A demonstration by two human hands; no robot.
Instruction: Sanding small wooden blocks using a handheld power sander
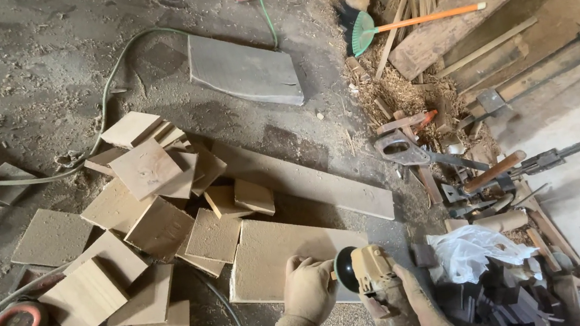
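Note:
My left hand (308, 287), in a dusty tan glove, rests on the near edge of a large flat wooden board (272, 255) lying on the floor and touches the black side knob of a yellow power sander (371, 271). My right hand (408, 314) grips the sander's body from behind. The tool sits at the board's right near corner.
Several square wooden pieces (153, 220) lie scattered on the sawdust floor to the left. A long plank (307, 181), a grey slab (243, 71), a green hose (105, 97), a broom (391, 25), clamps and scrap wood (483, 176) and a white plastic bag (474, 251) are on the right.

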